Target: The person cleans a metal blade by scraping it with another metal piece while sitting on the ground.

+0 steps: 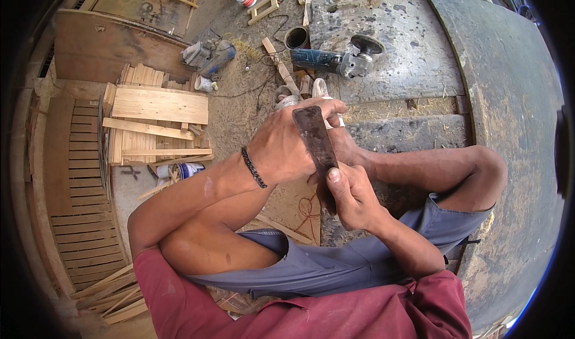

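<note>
A flat, dark strip (316, 136), worn and rounded at its far end, slants between my two hands above my lap. It looks like a metal blade, but its exact kind cannot be told. My left hand (280, 140) is closed around its far part, the fingers mostly behind it and partly hidden. Lower down, my right hand (357, 200) grips the near end, thumb pressed on the top face. Beyond the hands, a blue angle grinder (326, 61) with a round disc (367, 44) lies on the worn grey board (407, 69).
An open dark can (297, 38) stands left of the grinder. Stacked light planks (159, 105) and a blue-grey power tool (208, 56) occupy the left. A dark sheet (515, 93) runs along the right. Cords and sawdust cover the floor (236, 99); a white tub (246, 0) stands far off.
</note>
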